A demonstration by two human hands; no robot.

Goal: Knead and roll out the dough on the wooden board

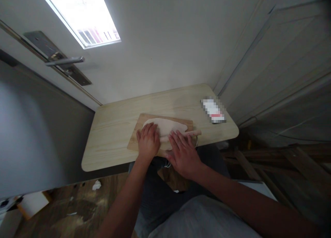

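Observation:
A flattened sheet of pale dough [165, 125] lies on a wooden cutting board [133, 141]. Across the dough's near side runs a thin wooden rolling pin [194, 132], its right end sticking out past the board. My left hand [149, 139] is bent over the pin's left part, which it hides, with its fingertips close to the dough. Over the pin's right part, my right hand [184, 151] rests with fingers stretched out and thumb apart, pressing from above.
The board sits at the front edge of a narrow light-wood table [111, 131]. A phone [213, 110], blurred over, lies on the table's right side. Behind stands a white door with a metal handle [66, 61]. Wooden slats [248, 165] are at the lower right.

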